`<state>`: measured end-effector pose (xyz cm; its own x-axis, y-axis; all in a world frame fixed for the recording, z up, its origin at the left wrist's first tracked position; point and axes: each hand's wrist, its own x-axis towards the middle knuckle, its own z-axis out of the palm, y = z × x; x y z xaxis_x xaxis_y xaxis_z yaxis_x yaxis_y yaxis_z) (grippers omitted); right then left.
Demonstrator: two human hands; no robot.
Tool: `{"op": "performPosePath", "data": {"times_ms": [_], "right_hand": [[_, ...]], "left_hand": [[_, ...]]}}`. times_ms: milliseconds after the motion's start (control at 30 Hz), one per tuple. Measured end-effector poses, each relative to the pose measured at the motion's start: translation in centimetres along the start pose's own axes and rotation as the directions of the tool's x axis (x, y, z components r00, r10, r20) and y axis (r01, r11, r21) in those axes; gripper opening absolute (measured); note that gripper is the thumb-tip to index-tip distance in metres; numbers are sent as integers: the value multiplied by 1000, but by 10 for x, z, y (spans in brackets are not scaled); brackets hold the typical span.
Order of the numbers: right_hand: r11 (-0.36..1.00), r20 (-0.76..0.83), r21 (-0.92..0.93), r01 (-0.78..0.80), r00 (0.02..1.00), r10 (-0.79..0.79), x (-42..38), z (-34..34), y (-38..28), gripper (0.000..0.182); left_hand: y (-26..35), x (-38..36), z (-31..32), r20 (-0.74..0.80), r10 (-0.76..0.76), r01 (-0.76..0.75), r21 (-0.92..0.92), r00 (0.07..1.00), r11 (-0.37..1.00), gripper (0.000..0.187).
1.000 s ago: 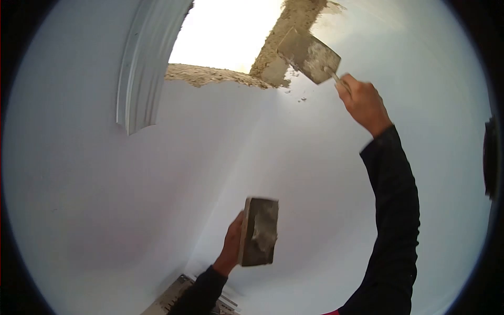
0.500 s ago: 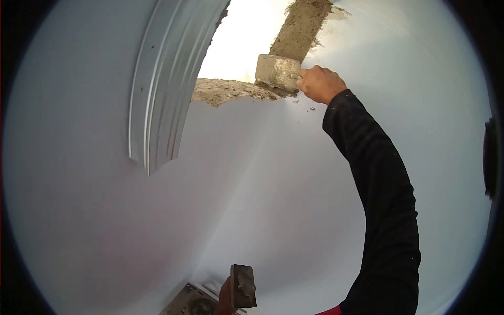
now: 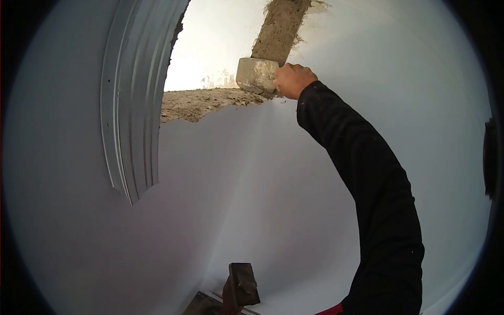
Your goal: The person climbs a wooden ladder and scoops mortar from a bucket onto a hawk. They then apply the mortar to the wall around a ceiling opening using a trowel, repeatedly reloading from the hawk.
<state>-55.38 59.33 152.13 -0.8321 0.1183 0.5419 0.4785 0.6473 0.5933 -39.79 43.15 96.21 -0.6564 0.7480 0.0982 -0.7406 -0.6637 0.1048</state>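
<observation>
While the right hand grips a plaster-caked trowel pressed into the rough corner of a wall opening, the left hand, barely visible at the bottom edge, holds a mortar-smeared hawk low beside the white wall. A corrugated metal sheet hangs at left.

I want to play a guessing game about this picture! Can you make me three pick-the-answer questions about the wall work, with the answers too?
1. Where is the scraper blade?
A. at the rough corner of the opening
B. on the floor
C. on the metal strip

2. What colour is the sleeve?
A. white
B. black
C. yellow

3. What is the right hand doing?
A. hanging open
B. gripping the scraper
C. waving

Answers: 1 A, the blade meets bare plaster; 2 B, it looks dark black; 3 B, the fist is closed by the blade.
</observation>
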Motion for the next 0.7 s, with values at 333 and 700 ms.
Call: {"op": "performPosePath", "data": {"times_ms": [333,700], "right_hand": [[994,-116,106,7,993,5,-3,-5,44,27],[973,-275,191,-129,945,179,-67,-44,90,27]], "left_hand": [[-25,-26,21,-244,72,-32,164,967,986,35],[-9,-28,23,-42,84,-66,311,996,948,33]]}}
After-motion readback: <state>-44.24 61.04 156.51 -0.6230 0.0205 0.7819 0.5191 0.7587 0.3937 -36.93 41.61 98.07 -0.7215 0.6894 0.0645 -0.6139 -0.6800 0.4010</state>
